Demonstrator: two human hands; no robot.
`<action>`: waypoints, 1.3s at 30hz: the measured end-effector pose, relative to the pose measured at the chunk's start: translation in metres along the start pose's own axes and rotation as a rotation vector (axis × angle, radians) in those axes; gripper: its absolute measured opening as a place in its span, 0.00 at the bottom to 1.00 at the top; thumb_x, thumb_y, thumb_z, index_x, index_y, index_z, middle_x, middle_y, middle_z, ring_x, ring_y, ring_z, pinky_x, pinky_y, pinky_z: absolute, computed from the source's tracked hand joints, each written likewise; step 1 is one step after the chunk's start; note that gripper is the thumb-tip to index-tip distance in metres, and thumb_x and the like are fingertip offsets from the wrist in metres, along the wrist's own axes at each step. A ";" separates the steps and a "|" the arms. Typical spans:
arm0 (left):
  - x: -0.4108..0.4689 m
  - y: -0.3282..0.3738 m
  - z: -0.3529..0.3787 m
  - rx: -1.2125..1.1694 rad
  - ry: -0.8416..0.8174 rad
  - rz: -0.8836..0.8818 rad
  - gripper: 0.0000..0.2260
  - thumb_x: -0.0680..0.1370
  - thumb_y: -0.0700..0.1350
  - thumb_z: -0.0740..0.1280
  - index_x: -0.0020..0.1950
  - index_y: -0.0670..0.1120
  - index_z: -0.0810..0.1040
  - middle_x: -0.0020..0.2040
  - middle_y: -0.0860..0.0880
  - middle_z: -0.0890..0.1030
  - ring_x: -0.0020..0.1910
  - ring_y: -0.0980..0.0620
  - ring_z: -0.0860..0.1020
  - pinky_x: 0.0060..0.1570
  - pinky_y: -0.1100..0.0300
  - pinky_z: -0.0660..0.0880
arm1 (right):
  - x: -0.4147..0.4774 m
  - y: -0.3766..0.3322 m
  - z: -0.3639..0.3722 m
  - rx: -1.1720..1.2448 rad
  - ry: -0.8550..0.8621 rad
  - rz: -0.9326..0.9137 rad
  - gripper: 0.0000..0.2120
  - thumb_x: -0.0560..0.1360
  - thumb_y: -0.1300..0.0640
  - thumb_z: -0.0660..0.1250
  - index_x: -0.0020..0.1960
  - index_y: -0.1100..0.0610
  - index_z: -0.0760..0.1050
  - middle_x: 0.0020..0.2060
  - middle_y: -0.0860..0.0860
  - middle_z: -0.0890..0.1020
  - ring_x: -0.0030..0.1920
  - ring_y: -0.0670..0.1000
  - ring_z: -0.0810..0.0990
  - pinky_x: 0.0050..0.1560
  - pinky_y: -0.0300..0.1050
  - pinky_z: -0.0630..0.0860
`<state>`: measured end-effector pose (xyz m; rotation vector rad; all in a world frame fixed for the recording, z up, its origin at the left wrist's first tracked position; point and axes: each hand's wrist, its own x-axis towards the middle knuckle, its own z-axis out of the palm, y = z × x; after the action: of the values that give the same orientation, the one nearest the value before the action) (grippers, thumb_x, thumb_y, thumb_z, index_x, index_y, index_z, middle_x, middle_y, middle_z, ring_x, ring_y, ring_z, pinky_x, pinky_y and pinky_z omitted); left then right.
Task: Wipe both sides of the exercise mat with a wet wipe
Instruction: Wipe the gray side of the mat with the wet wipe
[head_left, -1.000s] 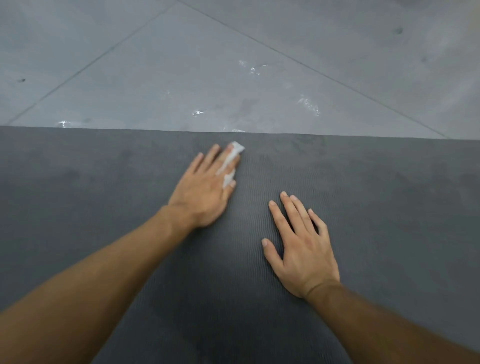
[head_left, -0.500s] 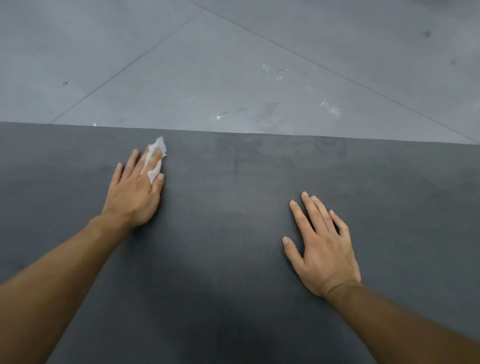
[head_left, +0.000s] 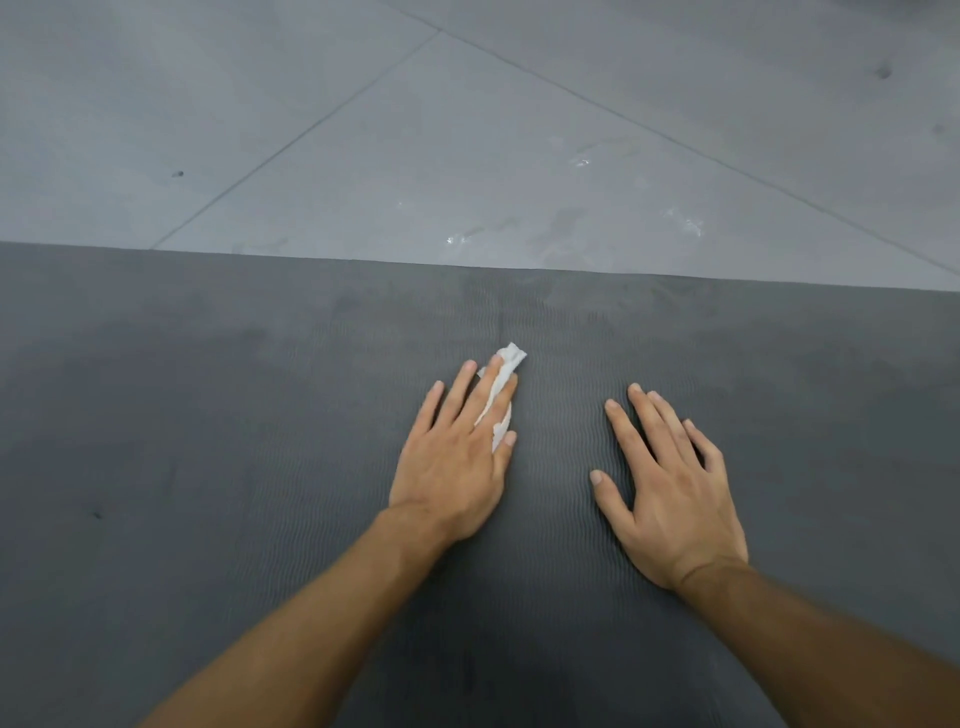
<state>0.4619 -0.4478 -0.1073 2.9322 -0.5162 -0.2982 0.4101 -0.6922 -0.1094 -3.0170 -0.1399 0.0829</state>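
A grey tiled floor (head_left: 467, 130) with thin seams and a few pale scuffs fills the upper part of the view. Below it, a dark grey exercise mat (head_left: 208, 415) lies flat, its far edge running straight across.

A white wet wipe (head_left: 508, 358) sits on the mat near the middle, a little short of that far edge. It is crumpled into a narrow wad under the left hand (head_left: 457, 462). One rumpled end pokes out past the fingertips. A strip of it shows between two fingers on the thumb side, and another bit shows just beside the thumb tip.

The left hand's fingers are straight and close together, pressing the wipe down on the mat with the palm low.

The right hand (head_left: 670, 493) rests flat on the mat just beside it, apart from the wipe. Its fingers are straight and slightly fanned, and the thumb is held out to the side.

The mat has a fine ribbed texture, with duller and darker patches in places.
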 end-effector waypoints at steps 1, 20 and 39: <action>-0.002 -0.008 -0.001 -0.001 0.008 0.000 0.30 0.84 0.57 0.38 0.85 0.52 0.45 0.85 0.55 0.43 0.84 0.53 0.42 0.82 0.49 0.43 | 0.000 0.000 0.000 -0.003 -0.001 -0.002 0.34 0.82 0.37 0.50 0.84 0.50 0.57 0.84 0.51 0.55 0.83 0.50 0.51 0.81 0.55 0.54; -0.027 -0.028 -0.001 -0.104 0.115 -0.267 0.28 0.85 0.54 0.46 0.85 0.52 0.48 0.85 0.56 0.42 0.84 0.52 0.43 0.82 0.48 0.44 | -0.001 0.001 0.000 0.010 0.006 -0.013 0.34 0.82 0.36 0.49 0.84 0.51 0.56 0.84 0.51 0.54 0.84 0.50 0.51 0.81 0.55 0.53; -0.054 -0.105 -0.015 -0.144 0.078 -0.457 0.28 0.86 0.53 0.48 0.85 0.57 0.42 0.85 0.56 0.45 0.84 0.52 0.43 0.81 0.44 0.43 | 0.000 0.001 0.001 -0.002 0.006 -0.008 0.34 0.82 0.36 0.49 0.84 0.50 0.56 0.84 0.51 0.54 0.84 0.50 0.50 0.81 0.55 0.53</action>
<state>0.4493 -0.3294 -0.1030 2.8711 0.1867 -0.2553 0.4099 -0.6929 -0.1100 -3.0183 -0.1516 0.0734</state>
